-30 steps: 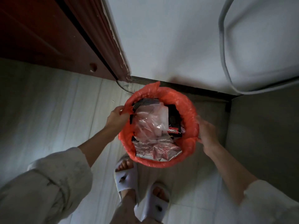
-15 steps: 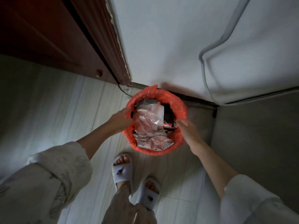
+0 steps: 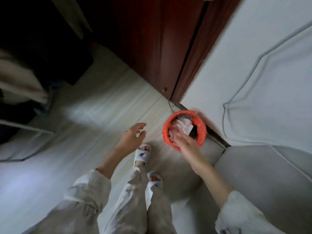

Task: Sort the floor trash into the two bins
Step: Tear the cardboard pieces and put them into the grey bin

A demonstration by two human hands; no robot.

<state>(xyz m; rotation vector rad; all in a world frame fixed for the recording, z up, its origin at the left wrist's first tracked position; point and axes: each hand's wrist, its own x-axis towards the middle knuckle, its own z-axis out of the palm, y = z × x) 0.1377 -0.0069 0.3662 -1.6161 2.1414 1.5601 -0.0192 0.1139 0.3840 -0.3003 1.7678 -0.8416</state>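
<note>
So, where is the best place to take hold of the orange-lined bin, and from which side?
Probably by the rolled rim of the orange-lined bin, with a hand on each of two opposite sides, coming from above. The bin stands upright in the corner, the wall blocks its far side, and the right hand already lies over the near rim.

No legible text, label, brand, number or sign is present. The wrappers [image 3: 181, 128] inside the orange-lined bin [image 3: 201, 130] are blurred, and any print on them cannot be read. The slippers [image 3: 142, 154] carry small dark marks that cannot be resolved as characters.
</note>
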